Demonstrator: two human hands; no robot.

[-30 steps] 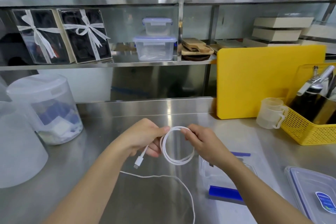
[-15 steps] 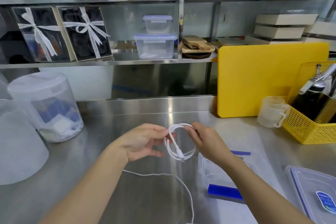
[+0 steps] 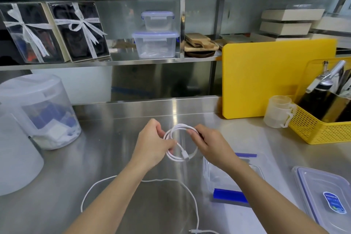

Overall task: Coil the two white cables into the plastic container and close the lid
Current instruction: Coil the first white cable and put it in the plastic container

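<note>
Both hands, left (image 3: 152, 144) and right (image 3: 210, 146), pinched the coiled white cable (image 3: 180, 143) just left of the open container (image 3: 228, 175), keeping loops together for stowing.

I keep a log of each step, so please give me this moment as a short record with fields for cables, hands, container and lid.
coiled cable: small loop, held above the counter by both hands
left hand: pinches the loop's left side
right hand: pinches the loop's right side
second cable: uncoiled, loose on the counter
container: open, partly hidden under the right forearm
lid: off, on the counter right of the container
</note>
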